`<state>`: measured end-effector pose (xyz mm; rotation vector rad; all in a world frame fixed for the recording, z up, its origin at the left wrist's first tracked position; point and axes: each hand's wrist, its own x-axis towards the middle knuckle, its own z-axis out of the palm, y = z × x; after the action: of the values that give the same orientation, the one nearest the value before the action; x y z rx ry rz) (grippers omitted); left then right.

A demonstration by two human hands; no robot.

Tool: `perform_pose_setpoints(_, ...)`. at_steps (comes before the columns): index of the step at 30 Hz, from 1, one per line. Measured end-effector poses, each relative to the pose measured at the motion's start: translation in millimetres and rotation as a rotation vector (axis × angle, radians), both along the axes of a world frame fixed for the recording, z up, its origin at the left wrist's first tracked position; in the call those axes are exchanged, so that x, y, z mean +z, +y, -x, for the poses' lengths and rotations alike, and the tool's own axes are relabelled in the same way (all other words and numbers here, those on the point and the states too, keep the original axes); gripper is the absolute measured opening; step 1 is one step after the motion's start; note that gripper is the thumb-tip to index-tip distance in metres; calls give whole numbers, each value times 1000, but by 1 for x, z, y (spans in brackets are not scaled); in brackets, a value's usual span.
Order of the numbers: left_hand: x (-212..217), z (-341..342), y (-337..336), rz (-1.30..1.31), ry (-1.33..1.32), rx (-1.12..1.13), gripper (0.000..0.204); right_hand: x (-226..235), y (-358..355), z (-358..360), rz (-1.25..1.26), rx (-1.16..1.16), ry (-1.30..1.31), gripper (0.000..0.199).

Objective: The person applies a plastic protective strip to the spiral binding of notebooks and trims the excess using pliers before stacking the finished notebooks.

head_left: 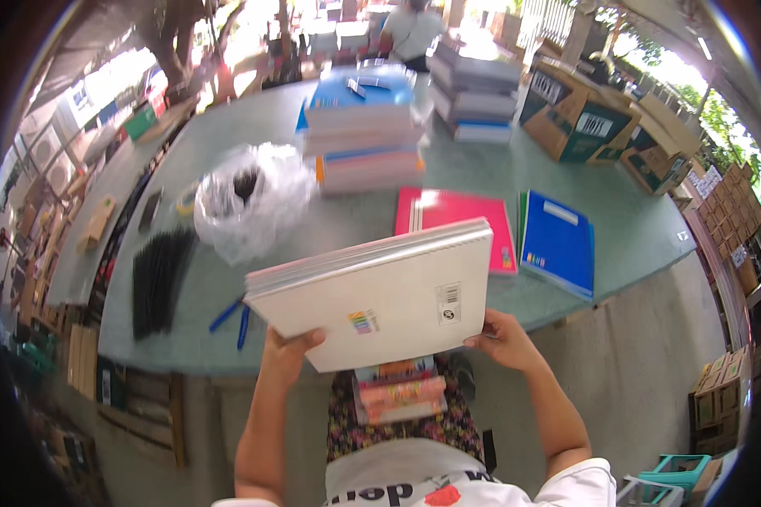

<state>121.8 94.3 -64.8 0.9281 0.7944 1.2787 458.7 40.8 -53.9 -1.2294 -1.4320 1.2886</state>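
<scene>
A: Both hands are up. The left hand (289,345) pinches the near left corner of the notebook stack (380,296), and the right hand (500,336) clamps the near right edge.

B: Its long axis runs left to right, above the lap and short of the worktop (566,182).

A: Two small labels, one striped in colours and one white barcode, sit near the bottom edge. A red notebook (469,211) and a blue notebook (558,241) lie beyond.

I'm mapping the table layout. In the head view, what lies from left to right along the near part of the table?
Black strips → blue pens → white stack of notebooks, held up by the left hand and right hand → blue notebooks.
</scene>
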Motion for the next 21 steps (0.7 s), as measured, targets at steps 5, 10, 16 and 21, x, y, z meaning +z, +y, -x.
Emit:
perform_pose_setpoints(5, -32, -4, -25, 50, 230, -27, 40, -87, -29, 8, 23, -116, -185, 33)
perform_pose_setpoints(10, -51, 9, -34, 64, 379, -179, 38, -116, -42, 12, 197, -129, -85, 30)
perform_pose_setpoints(16, -89, 26, -64, 152, 674, -135, 39, -131, -63, 18, 194, -82, -468, 24)
perform_pose_setpoints(21, -24, 50, -55, -71, 949, 373, 36, -39, -22, 12, 50, -311, -320, 35)
